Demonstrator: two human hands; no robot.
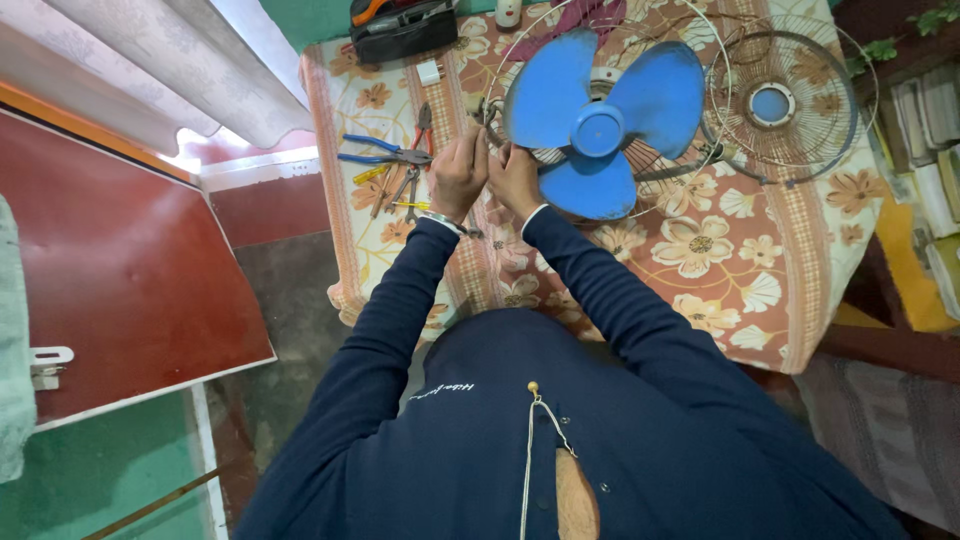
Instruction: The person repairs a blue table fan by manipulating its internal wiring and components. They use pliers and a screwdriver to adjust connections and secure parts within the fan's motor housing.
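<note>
Working both hands at the fan's rear wire guard, just left of the blue fan blade: left hand and right hand are pinching its rim, side by side. Pliers are lying left on the floral worktop, front grille far right.

The person wears a dark navy long-sleeved top, its sleeves reaching the wrists. A small pale script marking sits on the chest. A thin light cord with a small bead at its top hangs down the front. A silvery bangle, perhaps a watch strap, circles the left wrist. Both hands are bare.
</note>
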